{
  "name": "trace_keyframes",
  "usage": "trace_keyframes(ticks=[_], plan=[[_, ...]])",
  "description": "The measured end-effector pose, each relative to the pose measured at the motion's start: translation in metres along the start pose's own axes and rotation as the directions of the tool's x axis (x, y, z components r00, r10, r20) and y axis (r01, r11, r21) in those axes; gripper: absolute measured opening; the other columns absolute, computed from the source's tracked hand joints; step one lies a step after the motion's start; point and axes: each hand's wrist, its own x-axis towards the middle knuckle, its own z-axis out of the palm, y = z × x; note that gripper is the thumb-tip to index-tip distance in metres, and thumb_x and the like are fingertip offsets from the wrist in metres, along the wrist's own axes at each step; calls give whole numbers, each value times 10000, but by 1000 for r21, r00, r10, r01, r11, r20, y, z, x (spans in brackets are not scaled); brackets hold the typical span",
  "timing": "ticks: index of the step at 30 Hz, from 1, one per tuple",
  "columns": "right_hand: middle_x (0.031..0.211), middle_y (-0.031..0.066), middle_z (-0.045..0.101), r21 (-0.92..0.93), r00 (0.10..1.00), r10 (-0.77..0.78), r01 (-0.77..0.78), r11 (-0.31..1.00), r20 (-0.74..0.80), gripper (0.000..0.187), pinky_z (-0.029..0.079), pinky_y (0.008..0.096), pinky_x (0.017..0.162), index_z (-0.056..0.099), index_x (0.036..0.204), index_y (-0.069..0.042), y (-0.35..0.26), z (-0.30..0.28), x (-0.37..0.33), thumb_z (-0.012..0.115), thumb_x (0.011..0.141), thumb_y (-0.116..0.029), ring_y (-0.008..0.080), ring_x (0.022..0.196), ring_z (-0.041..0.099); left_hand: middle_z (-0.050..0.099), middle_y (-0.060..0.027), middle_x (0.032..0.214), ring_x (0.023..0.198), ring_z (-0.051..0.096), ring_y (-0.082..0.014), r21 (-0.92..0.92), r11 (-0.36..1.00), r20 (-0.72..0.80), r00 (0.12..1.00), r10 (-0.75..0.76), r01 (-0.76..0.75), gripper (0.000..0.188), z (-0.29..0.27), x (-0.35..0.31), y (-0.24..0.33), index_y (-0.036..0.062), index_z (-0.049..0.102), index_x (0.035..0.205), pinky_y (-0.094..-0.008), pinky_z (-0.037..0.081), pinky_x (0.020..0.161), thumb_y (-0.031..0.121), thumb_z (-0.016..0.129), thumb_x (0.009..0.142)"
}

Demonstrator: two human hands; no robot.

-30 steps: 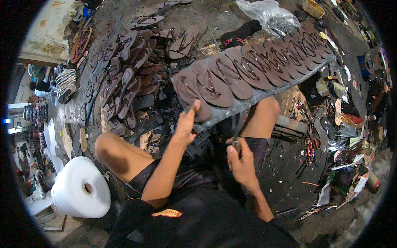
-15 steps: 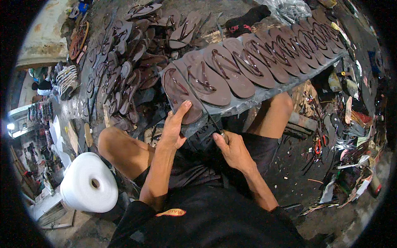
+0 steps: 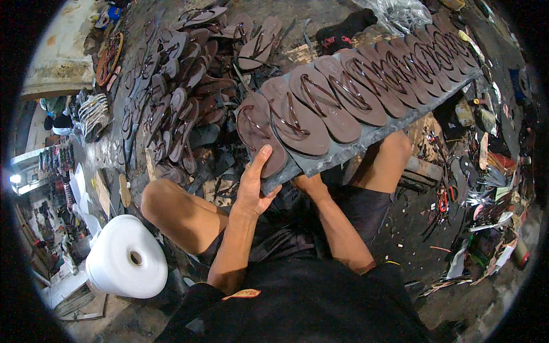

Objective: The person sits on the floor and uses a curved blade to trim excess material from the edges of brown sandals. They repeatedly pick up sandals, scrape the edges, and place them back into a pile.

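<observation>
1. The grey slab [image 3: 334,161] is lying slantwise in front of the person, its left end sitting nearer the body than its right end.
2. A row of brown thong sandals [image 3: 342,121] is covering the slab's top, the soles standing close side by side and the glossy dark straps facing up.
3. The left hand [image 3: 251,186] is grasping the near left corner of the slab; its thumb is pressing on the heel part of the leftmost sandal [image 3: 261,137], and its other fingers are mostly hiding below the edge.
4. The right hand [image 3: 309,184] is reaching under the slab's near edge, just right of the left hand; its fingers are hiding there, so I cannot tell whether they are clenching, grasping something or hanging loose.
5. A thin dark strip [image 3: 241,78] is sticking out past the slab's far left corner; what it belongs to is not showing clearly.
6. A heap of loose brown sandals [image 3: 171,97] is spreading over the ground left of the slab.
7. A white roll [image 3: 117,260] is standing well to the slab's left, nearer the person.
8. A black bundle [image 3: 346,30] and a clear plastic bag [image 3: 400,14] are lying beyond the slab's far edge.
</observation>
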Motion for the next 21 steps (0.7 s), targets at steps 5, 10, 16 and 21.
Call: trace_keyframes(ticks=[5,10,16,21], plan=[[1368,177,630,134,998,-1,10,991,-66,473,395,522,1126,657,1330,-82,9,16,20,712,890,-246,371,1300,539,688,25,868,515,562,-79,-3,999,-16,999,33,-33,252,0,-5,-2,152,646,1016,-224,354,350,391,722,985],[1279,153,660,278,976,184,-211,937,121,420,428,473,1050,673,1278,-51,31,12,62,642,953,-314,318,1195,574,686,26,850,495,550,-81,44,997,-15,997,70,-69,257,7,-5,1,155,647,1020,-225,361,352,396,726,981],[1173,124,695,462,821,332,-544,700,464,447,468,414,958,692,1217,-13,29,-12,106,557,1029,-396,255,1069,616,690,16,901,556,590,-90,110,993,-74,996,47,-39,283,8,-31,6,158,648,1067,-215,347,349,401,745,961],[1084,100,724,643,766,368,-643,417,527,536,501,365,882,708,1165,18,-104,-2,146,487,1092,-464,201,964,651,714,-69,1099,1016,676,-192,458,877,-191,948,254,-143,473,-12,-112,6,44,646,1279,-364,567,869,342,779,936]])
